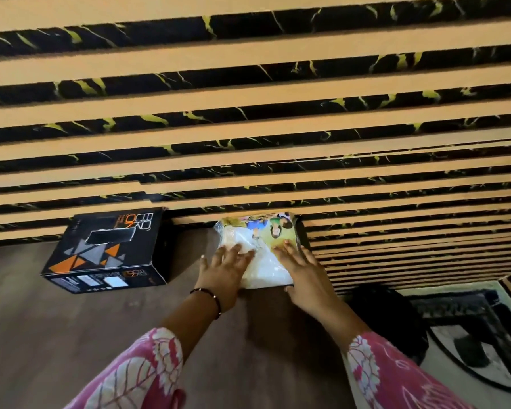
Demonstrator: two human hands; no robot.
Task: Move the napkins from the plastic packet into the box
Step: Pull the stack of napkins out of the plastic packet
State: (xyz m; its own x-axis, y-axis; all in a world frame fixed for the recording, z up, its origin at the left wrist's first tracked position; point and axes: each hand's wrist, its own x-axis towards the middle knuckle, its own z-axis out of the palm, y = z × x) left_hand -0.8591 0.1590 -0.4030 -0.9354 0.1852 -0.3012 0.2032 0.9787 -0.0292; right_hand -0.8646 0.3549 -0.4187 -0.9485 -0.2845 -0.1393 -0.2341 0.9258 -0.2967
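Note:
A clear plastic packet (260,255) with a colourful printed end holds a white stack of napkins and lies on the brown table against the striped wall. My left hand (222,270) rests flat on its left side, fingers spread. My right hand (301,270) lies on its right side, thumb at the near edge. Whether either hand grips the packet or only touches it is unclear. A black box (106,252) with orange and grey triangles sits closed to the left of the packet, apart from both hands.
The brown wooden table (71,335) runs up to a wall of tan and black marbled slats (248,113). At the right, past the table's edge, a dark round object (390,314) and a patterned floor mat (469,349) lie lower down.

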